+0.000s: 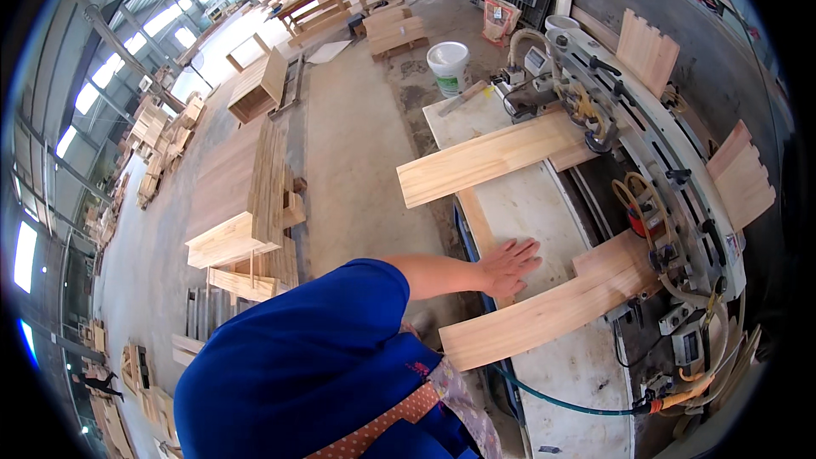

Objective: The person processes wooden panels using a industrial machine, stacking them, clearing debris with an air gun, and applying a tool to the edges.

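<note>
My left hand [508,265] lies flat, palm down and fingers spread, on the pale machine table [544,204]. It covers the end of a narrow wooden strip [476,219] that runs along the table's left edge. Just below my fingers lies a light wooden plank [544,314], set crosswise with its right end under the machine's clamps. A second plank [489,159] lies crosswise farther up the table. My hand holds nothing. My right hand is out of sight behind my blue-sleeved body.
A long clamp rail with hoses and fittings [671,178] runs along the table's right side, with finger-jointed boards [741,177] beyond it. A white bucket [449,66] stands on the concrete floor. Stacks of boards [238,195] stand to the left. A green hose [552,401] runs below.
</note>
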Available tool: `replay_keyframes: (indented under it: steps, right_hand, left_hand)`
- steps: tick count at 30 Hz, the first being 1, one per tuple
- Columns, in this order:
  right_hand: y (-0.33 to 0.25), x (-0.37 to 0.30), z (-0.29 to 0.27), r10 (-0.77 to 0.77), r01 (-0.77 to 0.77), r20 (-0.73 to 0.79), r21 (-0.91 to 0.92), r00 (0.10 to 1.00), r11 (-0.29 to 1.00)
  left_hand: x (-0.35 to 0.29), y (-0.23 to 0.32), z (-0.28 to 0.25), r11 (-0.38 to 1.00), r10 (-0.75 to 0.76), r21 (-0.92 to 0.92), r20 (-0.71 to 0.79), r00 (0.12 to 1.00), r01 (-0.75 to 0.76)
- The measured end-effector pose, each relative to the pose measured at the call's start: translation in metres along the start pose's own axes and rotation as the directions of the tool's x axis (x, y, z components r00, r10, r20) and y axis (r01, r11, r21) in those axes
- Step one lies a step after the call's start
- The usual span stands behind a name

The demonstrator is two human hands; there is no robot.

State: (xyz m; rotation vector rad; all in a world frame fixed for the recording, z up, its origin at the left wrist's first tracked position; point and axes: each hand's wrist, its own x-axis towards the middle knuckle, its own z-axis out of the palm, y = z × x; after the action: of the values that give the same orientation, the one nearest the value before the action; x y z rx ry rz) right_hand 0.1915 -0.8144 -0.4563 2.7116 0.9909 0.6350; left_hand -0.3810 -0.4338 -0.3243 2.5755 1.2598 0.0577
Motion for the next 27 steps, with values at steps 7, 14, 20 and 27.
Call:
replay_keyframes:
  steps: [7, 14, 20, 27]
  right_hand:
    - [0.033, -0.081, -0.022, -0.107, 0.100, 0.011, -0.449, 0.994, 0.888]
    - [-0.034, -0.111, -0.064, -0.083, 0.060, 0.011, -0.784, 0.997, 0.617]
    - [-0.126, -0.108, -0.059, 0.003, 0.069, 0.072, -0.962, 0.997, 0.264]
    - [-0.147, -0.105, -0.028, 0.075, 0.132, 0.121, -0.978, 0.990, -0.163]
  left_hand:
    - [0.001, 0.002, -0.003, 0.999, 0.028, 0.019, 0.027, 0.999, -0.029]
    - [0.005, 0.002, 0.001, 1.000, 0.019, 0.007, 0.039, 0.999, -0.019]
    - [0.005, 0.001, -0.001, 0.999, 0.045, 0.012, 0.068, 0.997, -0.046]
    - [0.010, 0.000, -0.012, 0.995, 0.100, -0.042, 0.123, 0.987, -0.095]
